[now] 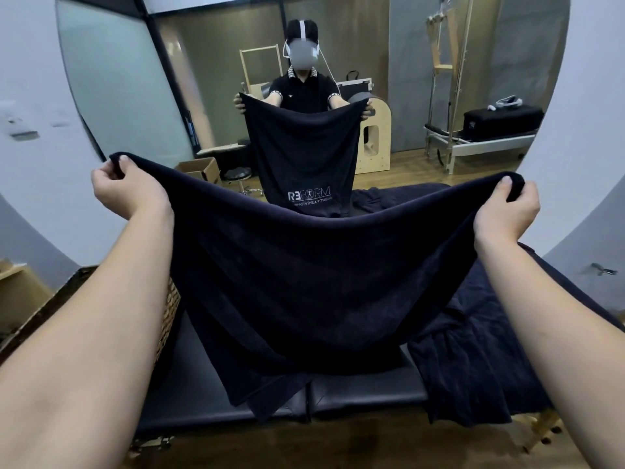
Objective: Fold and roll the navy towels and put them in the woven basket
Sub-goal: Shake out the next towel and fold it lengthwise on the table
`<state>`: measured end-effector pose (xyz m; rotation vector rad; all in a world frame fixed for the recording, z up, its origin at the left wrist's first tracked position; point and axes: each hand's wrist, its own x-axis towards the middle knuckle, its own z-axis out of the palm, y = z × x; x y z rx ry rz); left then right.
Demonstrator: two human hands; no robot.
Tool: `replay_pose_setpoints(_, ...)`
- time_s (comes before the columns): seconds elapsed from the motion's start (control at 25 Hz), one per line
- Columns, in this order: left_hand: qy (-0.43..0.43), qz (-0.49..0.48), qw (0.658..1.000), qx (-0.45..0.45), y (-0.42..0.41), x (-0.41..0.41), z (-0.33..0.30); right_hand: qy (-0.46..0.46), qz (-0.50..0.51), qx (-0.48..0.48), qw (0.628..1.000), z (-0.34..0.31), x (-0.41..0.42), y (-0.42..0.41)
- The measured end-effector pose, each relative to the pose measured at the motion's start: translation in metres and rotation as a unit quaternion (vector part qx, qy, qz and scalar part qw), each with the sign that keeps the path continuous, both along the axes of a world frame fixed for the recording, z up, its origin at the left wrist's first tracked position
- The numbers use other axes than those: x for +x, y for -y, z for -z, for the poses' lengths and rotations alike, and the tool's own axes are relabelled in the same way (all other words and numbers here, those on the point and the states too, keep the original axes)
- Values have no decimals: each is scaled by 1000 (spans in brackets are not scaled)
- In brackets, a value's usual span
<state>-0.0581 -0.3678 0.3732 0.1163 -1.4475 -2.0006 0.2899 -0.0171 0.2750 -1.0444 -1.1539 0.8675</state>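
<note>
I hold a navy towel (314,282) spread wide in the air in front of me. My left hand (126,187) pinches its upper left corner and my right hand (507,211) pinches its upper right corner. The towel sags in the middle and its lower edge hangs down to the black padded bench (358,394). More navy towels (473,350) lie crumpled on the bench at the right. The woven basket (169,313) stands at the left, mostly hidden behind my left arm and the towel.
A large round mirror (135,96) ahead reflects a person holding the towel, cardboard boxes, a stool and wooden exercise equipment. A wooden floor (338,448) runs below the bench's near edge. A cardboard box (17,292) sits at the far left.
</note>
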Motion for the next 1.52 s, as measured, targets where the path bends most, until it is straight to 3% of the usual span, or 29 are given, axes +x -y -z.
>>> replay_pose_setpoints(0.2, 33, -24, 999, -36, -2, -2, 7, 0, 2, -3, 1000, 9, 4, -16)
replay_pose_setpoints(0.44, 75, -47, 985, -147, -11, 10, 27, 3, 11, -43, 999, 22, 1, -29)
replay_pose_setpoints(0.76, 162, -76, 952, -250, -22, -5, 53, 25, 1, -62, 998, 32, -19, -36)
replay_pose_setpoints(0.96, 154, -73, 950, -261, -33, -30, 79, 38, -8, -90, 995, 48, -37, -42)
replay_pose_setpoints(1.12, 127, 3, 959, -253, -44, -67, 110, 59, -36, -105, 992, 65, -58, -63)
replay_pose_setpoints(1.28, 193, 80, 929, -306, -50, -132, 156, 182, -72, -125, 973, 91, -90, -105)
replay_pose_setpoints(1.4, 263, 112, 904, -317, -57, -183, 202, 321, -98, -142, 931, 116, -113, -133)
replay_pose_setpoints(1.52, 339, 177, 869, -314, -76, -221, 248, 380, -111, -176, 901, 154, -140, -159)
